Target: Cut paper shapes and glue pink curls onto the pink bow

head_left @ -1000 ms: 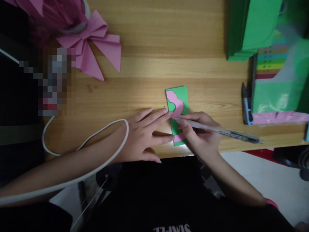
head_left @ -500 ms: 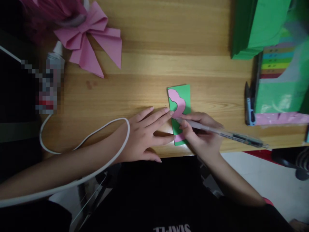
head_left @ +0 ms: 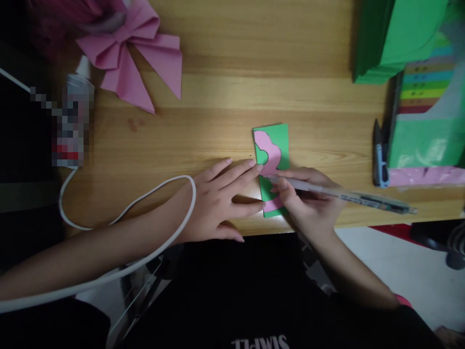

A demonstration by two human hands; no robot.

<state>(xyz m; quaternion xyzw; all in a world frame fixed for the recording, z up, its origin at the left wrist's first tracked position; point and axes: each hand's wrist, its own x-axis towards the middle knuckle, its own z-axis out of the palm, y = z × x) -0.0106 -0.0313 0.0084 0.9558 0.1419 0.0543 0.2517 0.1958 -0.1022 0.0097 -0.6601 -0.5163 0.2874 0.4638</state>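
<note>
A narrow piece of green paper (head_left: 279,140) lies near the table's front edge, with a wavy pink paper shape (head_left: 271,151) on it. Dark lines run along the edges of the pink shape. My left hand (head_left: 221,198) lies flat with fingers spread, its fingertips on the left side of the papers. In my right hand (head_left: 308,198) is a clear pen (head_left: 366,199), its tip at the pink shape beside my left fingertips. My right hand covers part of the green paper's right side.
A pink paper bow (head_left: 134,53) lies at the upper left, above a partly blurred tube (head_left: 82,80). A white cable (head_left: 160,186) loops over my left forearm. At right are a utility knife (head_left: 380,160), a green paper pack (head_left: 425,140) and folded green paper (head_left: 410,39).
The pen and my right hand have shifted slightly to the right, the pen's tip moving along the pink shape. My left hand stays in place. The whole view has drifted a little.
</note>
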